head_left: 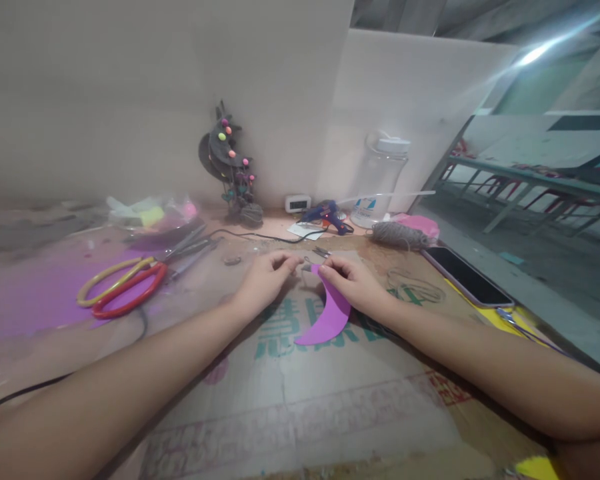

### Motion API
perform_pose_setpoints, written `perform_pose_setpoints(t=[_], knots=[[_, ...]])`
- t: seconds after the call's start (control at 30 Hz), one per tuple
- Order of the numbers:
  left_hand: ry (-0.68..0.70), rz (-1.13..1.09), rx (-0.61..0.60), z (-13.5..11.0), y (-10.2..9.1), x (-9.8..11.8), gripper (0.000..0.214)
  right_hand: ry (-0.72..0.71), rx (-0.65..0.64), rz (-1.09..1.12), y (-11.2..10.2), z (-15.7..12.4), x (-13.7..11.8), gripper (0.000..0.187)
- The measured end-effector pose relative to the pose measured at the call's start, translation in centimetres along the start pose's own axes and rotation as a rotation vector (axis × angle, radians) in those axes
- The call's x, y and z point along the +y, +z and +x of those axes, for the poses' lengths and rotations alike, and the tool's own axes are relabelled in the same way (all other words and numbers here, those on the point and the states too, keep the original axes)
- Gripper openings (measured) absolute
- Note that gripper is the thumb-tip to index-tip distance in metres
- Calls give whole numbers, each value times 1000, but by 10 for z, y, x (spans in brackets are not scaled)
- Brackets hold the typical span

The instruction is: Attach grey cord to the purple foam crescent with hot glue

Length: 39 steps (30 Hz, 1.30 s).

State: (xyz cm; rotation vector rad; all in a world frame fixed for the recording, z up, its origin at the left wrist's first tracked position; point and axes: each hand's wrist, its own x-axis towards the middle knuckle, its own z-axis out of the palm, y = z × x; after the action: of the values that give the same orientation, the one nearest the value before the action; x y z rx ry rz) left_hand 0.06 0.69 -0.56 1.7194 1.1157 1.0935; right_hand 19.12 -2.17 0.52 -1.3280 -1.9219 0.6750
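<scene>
My right hand [354, 283] pinches the top tip of a purple foam crescent [331, 319], which curves down toward me over the cardboard sheet [300, 393]. My left hand [266, 280] is closed in a pinch just left of that tip, its fingertips at a small grey piece [306, 267] that is too small to name. Both hands are a few centimetres apart at the middle of the work surface.
Red and yellow scissors [125, 287] lie left on purple foam [25, 300]. At the back stand a dark crescent ornament with coloured balls [229, 167], a blue glue gun [327, 217], a clear jar [380, 180], grey yarn [397, 235] and a phone [466, 275].
</scene>
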Motion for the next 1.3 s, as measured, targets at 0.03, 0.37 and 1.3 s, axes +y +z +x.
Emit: perform_pose_setpoints(t=[0.03, 0.37, 1.3], knots=[[14, 12, -8, -1, 0, 1, 33, -6, -1, -3, 0, 0, 0, 26], [-44, 72, -85, -4, 3, 5, 32, -55, 3, -98, 1, 1, 1, 26], [15, -61, 167, 5, -1, -9, 24, -13, 28, -8, 0, -1, 0, 28]])
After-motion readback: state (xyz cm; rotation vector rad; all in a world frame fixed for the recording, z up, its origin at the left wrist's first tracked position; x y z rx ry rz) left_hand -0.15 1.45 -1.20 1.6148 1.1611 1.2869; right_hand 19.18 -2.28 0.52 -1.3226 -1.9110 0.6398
